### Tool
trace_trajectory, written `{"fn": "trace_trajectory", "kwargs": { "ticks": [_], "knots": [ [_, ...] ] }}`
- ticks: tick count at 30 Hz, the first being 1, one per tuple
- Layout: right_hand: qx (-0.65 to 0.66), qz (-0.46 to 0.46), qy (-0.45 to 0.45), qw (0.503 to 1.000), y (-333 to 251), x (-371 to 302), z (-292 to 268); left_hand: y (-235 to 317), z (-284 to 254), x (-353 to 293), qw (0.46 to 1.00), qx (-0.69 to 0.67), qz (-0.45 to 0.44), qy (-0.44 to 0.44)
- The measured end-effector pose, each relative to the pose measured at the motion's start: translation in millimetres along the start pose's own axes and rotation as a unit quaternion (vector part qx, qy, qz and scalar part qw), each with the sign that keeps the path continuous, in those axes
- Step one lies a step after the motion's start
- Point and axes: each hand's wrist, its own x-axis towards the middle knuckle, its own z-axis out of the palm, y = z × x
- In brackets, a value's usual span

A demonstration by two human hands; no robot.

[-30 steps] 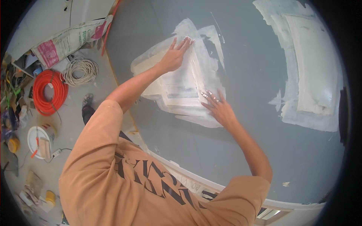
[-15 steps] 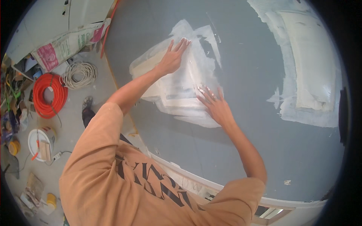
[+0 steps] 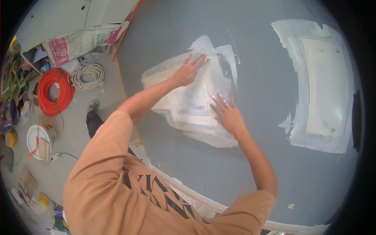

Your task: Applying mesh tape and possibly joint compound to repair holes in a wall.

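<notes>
A large grey panel [image 3: 258, 172] carries a white plaster-like patch [image 3: 190, 103] with a paler rectangular outline inside it. My left hand [image 3: 189, 72] lies against the upper part of this patch, its fingers stretched out and white at the tips. Lower down, at the patch's right side, my right hand [image 3: 228, 115] rests with spread fingers, also smeared white. Neither hand holds a tool. Farther right, a second white patch [image 3: 327, 90] is spread on the same panel around a cream rectangle.
On the floor at the left lie an orange coiled hose [image 3: 56, 92] and a pale cable coil [image 3: 89, 75]. Below them stands a white bucket [image 3: 33, 137] with an orange-handled tool on top. A printed sack [image 3: 84, 42] and cluttered materials [image 3: 17, 78] lie beyond.
The whole view has shifted, so the panel appears lower. My right hand has slid slightly upward along the white patch. The left stays near the same place on it.
</notes>
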Motion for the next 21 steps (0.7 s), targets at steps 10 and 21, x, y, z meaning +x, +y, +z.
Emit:
{"fn": "trace_trajectory", "kwargs": {
  "ticks": [10,21],
  "knots": [
    [-0.045,0.076,0.162,0.983,70,123,-26,-24,-10,8,0.997,-0.01,0.029,-0.073],
    [0.003,0.089,0.019,0.996,9,12,2,-20,0,3,0.994,0.061,0.031,-0.081]
  ]
}}
